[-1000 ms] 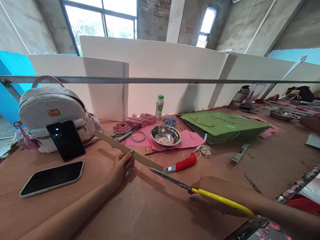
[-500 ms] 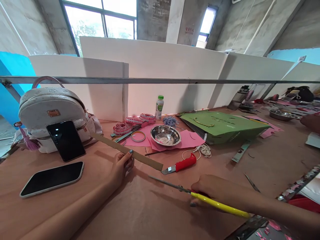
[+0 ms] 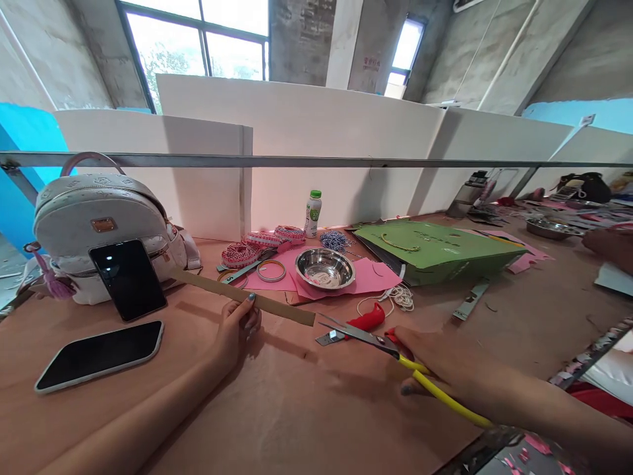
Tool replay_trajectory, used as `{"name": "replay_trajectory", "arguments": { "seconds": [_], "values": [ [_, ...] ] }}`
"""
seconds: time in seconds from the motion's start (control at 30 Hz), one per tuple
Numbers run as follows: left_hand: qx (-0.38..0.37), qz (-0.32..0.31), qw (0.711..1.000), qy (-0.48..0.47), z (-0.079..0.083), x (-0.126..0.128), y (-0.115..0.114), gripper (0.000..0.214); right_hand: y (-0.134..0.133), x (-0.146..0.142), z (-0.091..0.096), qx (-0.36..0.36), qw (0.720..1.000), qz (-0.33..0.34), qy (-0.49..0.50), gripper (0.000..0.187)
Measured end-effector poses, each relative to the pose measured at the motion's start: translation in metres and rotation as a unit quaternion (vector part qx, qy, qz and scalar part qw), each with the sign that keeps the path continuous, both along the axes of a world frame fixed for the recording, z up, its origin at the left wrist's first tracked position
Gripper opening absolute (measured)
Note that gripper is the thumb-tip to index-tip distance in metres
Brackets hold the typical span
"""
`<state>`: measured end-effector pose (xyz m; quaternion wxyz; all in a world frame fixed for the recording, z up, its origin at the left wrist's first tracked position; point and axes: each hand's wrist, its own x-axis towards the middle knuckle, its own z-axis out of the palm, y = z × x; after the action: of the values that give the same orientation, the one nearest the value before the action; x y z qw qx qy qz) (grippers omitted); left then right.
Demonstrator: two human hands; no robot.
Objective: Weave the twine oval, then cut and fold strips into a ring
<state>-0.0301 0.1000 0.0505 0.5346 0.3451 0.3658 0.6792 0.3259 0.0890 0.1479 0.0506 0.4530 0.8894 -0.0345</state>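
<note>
Head view: cardboard strip (image 3: 281,310) slanting down-right

That cardboard strip (image 3: 242,298) is plain brown and matt, while the scissors (image 3: 368,338) have shiny steel blades and glossy yellow plastic handles. The stainless bowl (image 3: 325,268) is polished and super reflective, and the pink paper (image 3: 368,277) under it looks smooth and matt. The utility knife (image 3: 366,319) has a red plastic grip. The backpack (image 3: 93,221) looks like pale pebbled faux leather, the phone (image 3: 128,280) leaning on it is glossy glass, and the kraft paper (image 3: 277,402) on the table is matt and lightly creased
</note>
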Motion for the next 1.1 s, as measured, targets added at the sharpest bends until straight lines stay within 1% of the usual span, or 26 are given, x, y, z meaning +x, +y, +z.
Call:
{"name": "replay_trajectory", "arguments": {
  "seconds": [0.13,0.27,0.37,0.47,0.67,0.77,0.93,1.1],
  "values": [
    [0.005,-0.009,1.000,0.000,0.001,0.002,-0.001,0.049,0.003,0.004,-0.009,0.002,1.000,-0.021,-0.014,0.050],
    [0.012,-0.018,1.000,0.006,-0.001,0.005,-0.002,0.049,0.005,0.003,-0.016,0.013,1.000,-0.011,-0.016,0.045],
    [0.013,-0.027,1.000,0.011,-0.002,0.006,-0.002,0.047,0.003,-0.004,-0.012,0.006,1.000,0.007,-0.027,0.046],
    [0.011,-0.037,0.999,0.017,-0.003,0.006,-0.003,0.048,0.000,-0.011,-0.007,0.018,0.999,0.016,-0.029,0.048],
    [0.012,-0.048,0.998,0.030,-0.004,0.005,-0.005,0.049,0.000,-0.016,-0.005,0.004,1.000,0.004,-0.025,0.055],
    [0.016,-0.046,0.998,0.029,-0.004,0.005,-0.004,0.049,0.003,-0.014,-0.008,0.019,0.999,0.013,-0.031,0.052],
    [0.029,-0.039,0.999,0.024,-0.003,0.006,-0.002,0.047,0.004,-0.013,-0.009,0.013,0.999,0.020,-0.041,0.041],
    [0.030,-0.045,0.998,0.029,-0.003,0.006,-0.003,0.047,0.001,-0.017,-0.006,0.019,0.999,0.026,-0.034,0.047]
  ]
}}
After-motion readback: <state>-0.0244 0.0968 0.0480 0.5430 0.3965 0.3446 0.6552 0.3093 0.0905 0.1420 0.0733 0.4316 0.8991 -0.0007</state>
